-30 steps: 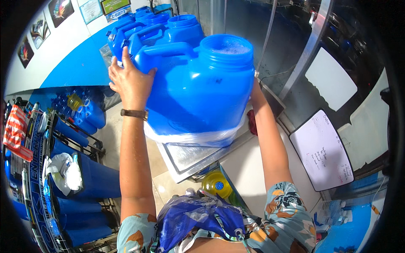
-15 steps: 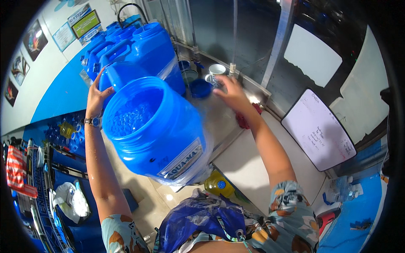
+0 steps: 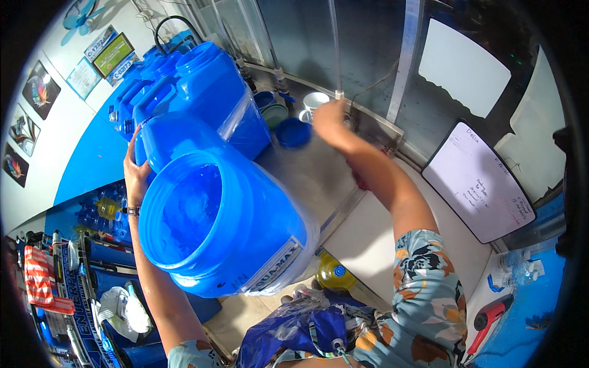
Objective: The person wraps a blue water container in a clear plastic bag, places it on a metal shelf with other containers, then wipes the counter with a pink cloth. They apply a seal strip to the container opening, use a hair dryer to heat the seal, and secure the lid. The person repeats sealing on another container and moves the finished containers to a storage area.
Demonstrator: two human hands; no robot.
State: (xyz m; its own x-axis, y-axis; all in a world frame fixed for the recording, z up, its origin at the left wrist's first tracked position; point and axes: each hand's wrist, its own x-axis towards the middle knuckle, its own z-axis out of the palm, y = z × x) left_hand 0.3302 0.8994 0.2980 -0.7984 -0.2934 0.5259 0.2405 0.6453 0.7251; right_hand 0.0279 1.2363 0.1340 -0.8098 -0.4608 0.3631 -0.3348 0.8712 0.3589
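A large blue plastic water container point(image 3: 257, 208) lies tilted in front of me, its wide, uncapped mouth facing me. Water point(image 3: 187, 211) shows inside. My left hand point(image 3: 136, 167) grips its left side near the moulded handle, with the thumb in front and the fingertips partly hidden. Farther right, my right hand point(image 3: 331, 122) reaches over the metal counter, beside a white mug point(image 3: 316, 100) and a round blue lid point(image 3: 293, 134). Its back faces me and motion blurs it, so the fingers cannot be made out.
More blue containers point(image 3: 202, 76) stand beyond the held one. A grey-green round dish point(image 3: 274, 115) sits near the mug. To the right are a written whiteboard point(image 3: 475, 178) and a red tool point(image 3: 488, 319). A yellow-bottomed bottle point(image 3: 334, 273) stands below the counter's near edge.
The container has tipped farther toward me, and the bubbling water inside looks smoother. My right hand has turned and drawn its spread fingers out of sight, near the mug.
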